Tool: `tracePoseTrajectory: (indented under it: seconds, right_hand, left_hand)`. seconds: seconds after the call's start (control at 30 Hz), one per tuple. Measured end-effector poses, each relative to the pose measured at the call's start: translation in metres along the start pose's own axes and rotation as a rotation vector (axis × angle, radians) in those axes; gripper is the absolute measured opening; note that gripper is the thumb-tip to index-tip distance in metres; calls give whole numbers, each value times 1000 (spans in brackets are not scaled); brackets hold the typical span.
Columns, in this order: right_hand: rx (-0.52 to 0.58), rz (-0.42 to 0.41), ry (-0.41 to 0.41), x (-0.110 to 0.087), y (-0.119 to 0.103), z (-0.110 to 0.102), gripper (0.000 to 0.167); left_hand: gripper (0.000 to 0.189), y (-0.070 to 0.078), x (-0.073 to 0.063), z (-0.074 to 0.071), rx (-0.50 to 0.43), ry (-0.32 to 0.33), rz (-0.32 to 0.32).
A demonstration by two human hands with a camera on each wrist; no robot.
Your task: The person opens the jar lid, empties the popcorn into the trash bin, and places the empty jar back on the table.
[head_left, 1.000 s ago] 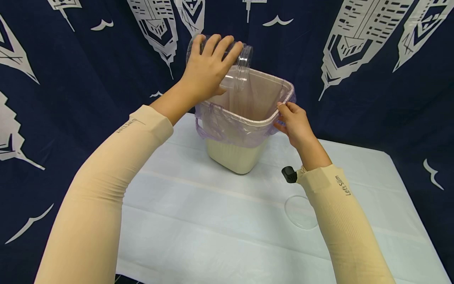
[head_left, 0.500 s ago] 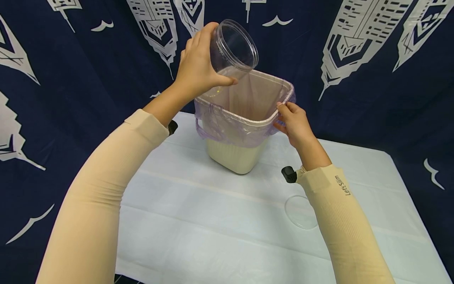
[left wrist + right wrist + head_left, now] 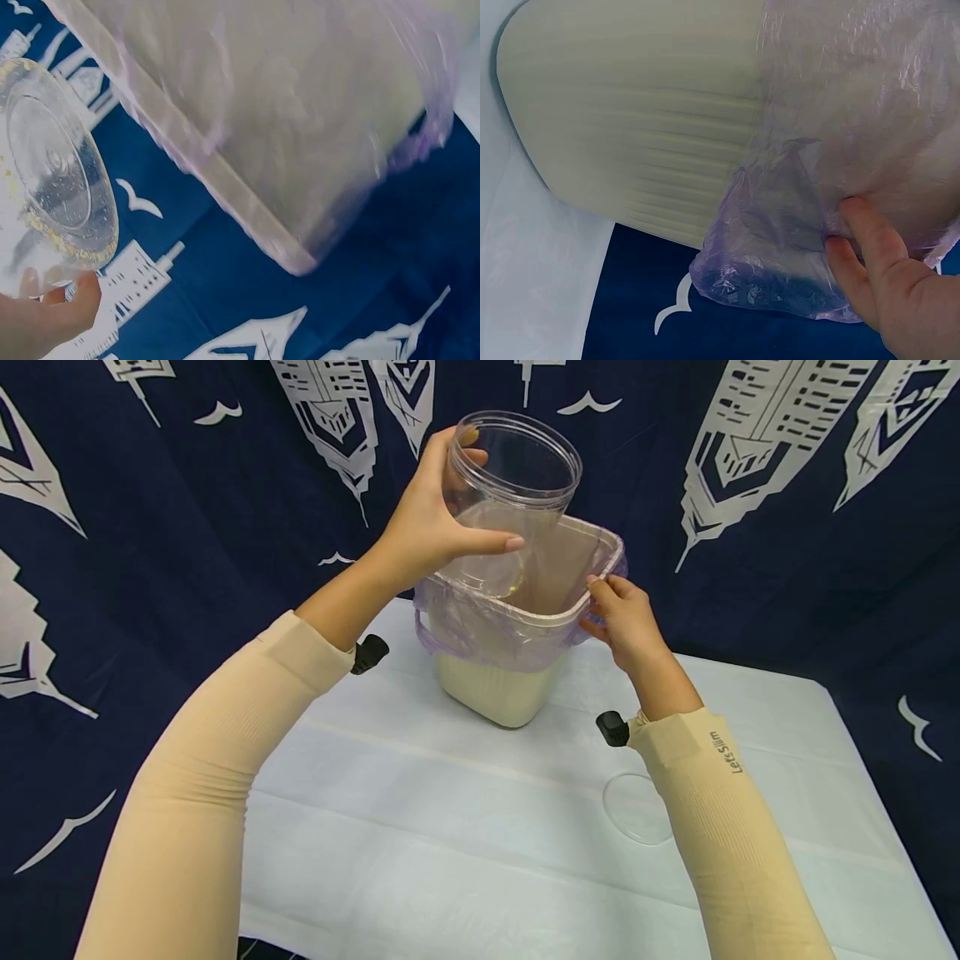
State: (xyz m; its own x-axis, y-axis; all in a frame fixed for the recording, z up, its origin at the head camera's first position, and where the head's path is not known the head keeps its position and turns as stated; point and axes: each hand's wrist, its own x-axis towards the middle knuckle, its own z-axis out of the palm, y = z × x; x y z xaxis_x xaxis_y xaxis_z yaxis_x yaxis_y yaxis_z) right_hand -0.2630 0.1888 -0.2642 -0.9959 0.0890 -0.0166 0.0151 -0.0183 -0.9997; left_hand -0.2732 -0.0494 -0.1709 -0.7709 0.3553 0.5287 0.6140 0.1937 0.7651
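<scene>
My left hand (image 3: pixel 431 522) grips a clear plastic jar (image 3: pixel 517 514) around its side, with the thumb across the front. The jar is held over the bin, leaning slightly, its mouth uppermost and lidless. Pale yellowish crumbs (image 3: pixel 71 244) cling around the jar's base in the left wrist view. Beneath it stands a cream trash bin (image 3: pixel 491 689), lined with a thin purple bag (image 3: pixel 498 639) folded down over the rim. At the bin's right corner, my right hand (image 3: pixel 628 620) pinches the rim through the bag; its fingers (image 3: pixel 877 232) press the bag's outside in the right wrist view.
A clear round lid (image 3: pixel 637 810) lies on the white-covered table (image 3: pixel 450 843), partly hidden by the right forearm. Behind the table hangs a dark blue curtain (image 3: pixel 622 468) with white prints. Small black cameras (image 3: pixel 612 728) are strapped at both wrists.
The jar was tipped mouth-down over the bin; my left hand has turned it back upward and brought it slightly to the right. The right hand keeps its place at the rim.
</scene>
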Motion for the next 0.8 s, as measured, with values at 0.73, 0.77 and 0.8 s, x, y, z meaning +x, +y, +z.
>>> tracePoseTrajectory:
  seconds: [0.73,0.77,0.8]
  right_hand:
    - [-21,-85,25,0,4,-1,47]
    - [-7,-84,19,-1,3,-1,48]
    - [8,-78,14,0,3,-1,46]
  left_hand:
    - [99,-9,-71,56,-317,-106,269]
    - [100,-12,-75,59,-325,-112,271]
    - [100,-15,-79,61,-324,-117,275]
